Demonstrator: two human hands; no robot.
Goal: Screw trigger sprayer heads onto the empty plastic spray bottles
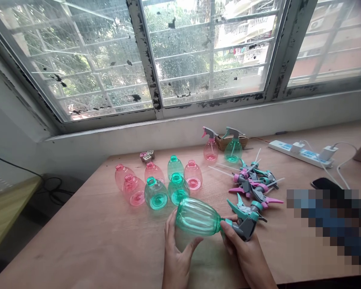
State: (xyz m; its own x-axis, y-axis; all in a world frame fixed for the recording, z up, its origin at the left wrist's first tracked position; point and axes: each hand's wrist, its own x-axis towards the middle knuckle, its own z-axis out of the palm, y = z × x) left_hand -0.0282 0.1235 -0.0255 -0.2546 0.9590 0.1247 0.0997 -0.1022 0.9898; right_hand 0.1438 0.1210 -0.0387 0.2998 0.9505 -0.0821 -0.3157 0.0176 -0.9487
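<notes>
My left hand (180, 245) is wrapped around the base end of a clear green spray bottle (198, 216), which lies sideways above the table. At its neck, my right hand (240, 245) grips a grey and green trigger spray head (243, 228). Neck and head meet end to end; whether the thread is engaged I cannot tell. Just behind the bottle stand open-necked green bottles (179, 188) and pink bottles (134, 190). To the right lies a pile of loose pink and green spray heads (252, 184) with thin tubes.
Two spray bottles with heads on, one pink (211, 148) and one green (233, 148), stand by a brown basket (246, 141) at the wall. A white power strip (301, 153) and a dark phone (326, 184) lie to the right. Small blocks (147, 156) sit at the back left.
</notes>
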